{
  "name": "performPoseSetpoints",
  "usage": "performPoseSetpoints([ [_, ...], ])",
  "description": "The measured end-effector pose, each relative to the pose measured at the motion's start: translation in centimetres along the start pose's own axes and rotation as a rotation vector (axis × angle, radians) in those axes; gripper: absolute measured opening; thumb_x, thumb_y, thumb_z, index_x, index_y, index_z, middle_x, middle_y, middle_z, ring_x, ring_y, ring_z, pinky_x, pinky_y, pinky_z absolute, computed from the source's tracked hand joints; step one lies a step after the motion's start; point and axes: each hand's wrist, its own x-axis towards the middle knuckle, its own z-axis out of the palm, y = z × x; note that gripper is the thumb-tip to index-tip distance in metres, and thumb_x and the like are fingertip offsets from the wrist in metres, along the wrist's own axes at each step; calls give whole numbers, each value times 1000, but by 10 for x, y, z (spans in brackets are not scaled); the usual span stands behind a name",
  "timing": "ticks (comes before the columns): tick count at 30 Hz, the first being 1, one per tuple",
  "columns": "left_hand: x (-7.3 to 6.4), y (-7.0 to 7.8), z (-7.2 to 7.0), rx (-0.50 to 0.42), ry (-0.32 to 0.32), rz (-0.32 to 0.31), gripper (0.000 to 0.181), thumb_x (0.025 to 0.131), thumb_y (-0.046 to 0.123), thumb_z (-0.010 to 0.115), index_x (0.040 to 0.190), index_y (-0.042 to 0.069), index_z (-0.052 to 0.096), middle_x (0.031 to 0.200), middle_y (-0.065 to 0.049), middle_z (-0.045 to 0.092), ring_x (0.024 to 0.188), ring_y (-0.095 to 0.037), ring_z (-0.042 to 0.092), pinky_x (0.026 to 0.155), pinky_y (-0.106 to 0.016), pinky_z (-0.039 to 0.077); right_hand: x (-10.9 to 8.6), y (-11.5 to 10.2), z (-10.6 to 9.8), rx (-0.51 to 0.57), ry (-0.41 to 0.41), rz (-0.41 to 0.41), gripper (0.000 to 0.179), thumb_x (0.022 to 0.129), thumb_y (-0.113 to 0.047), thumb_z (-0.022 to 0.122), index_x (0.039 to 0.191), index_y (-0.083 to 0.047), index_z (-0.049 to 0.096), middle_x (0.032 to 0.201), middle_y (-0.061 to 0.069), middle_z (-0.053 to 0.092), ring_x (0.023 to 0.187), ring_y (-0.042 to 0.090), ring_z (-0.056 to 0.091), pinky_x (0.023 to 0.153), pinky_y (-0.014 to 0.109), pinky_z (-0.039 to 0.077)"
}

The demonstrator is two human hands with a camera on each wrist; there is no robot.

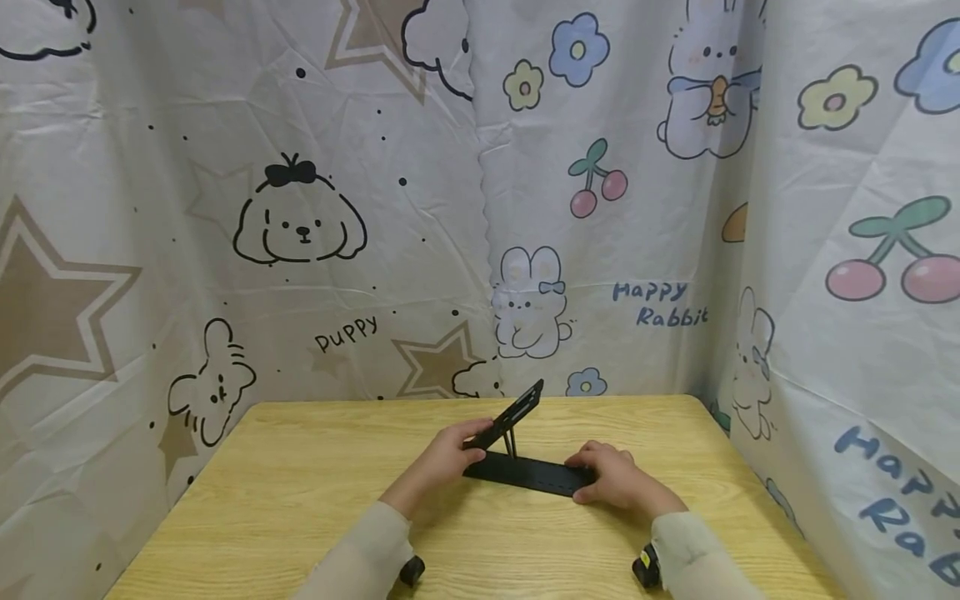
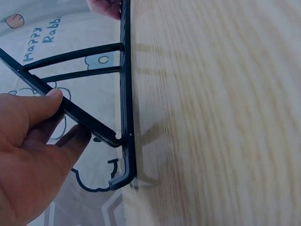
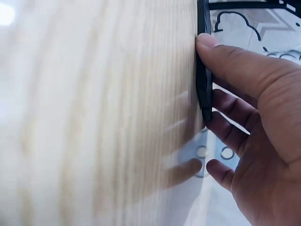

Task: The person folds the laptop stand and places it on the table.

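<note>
Pinching the raised panel [image 2: 94, 125] of the black folding stand [image 1: 510, 468] with your left hand [image 1: 450, 451], you probably control its tilt. Your right hand [image 1: 618, 477] grips the base's right end on the table [image 1: 300, 475], likely for steadiness.

The left sleeve [image 1: 358, 552] and right sleeve [image 1: 699, 554] are plain pale cream. Beside each sits a small black device [image 1: 412, 571]; the right one bears a yellow patch [image 1: 646, 557].
</note>
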Motion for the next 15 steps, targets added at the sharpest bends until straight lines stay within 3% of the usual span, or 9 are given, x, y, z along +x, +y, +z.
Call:
performPoseSetpoints([
  [9,4,-4,-3,11,2,34,51,100,-1,60,150,9,52,158,-14,46,144,-33,44,110,-49,47,-10,-15,8,-31,24,21,53,73,-36,92,119,-16,74,106,-6,61,102,18,55,83,44,34],
  [15,8,-7,-5,2,-2,45,49,101,-2,58,149,9,54,156,-10,49,143,-33,46,113,-51,44,-15,-29,12,-40,61,83,51,71,-34,93,115,-15,75,104,-4,62,98,19,57,79,44,34],
])
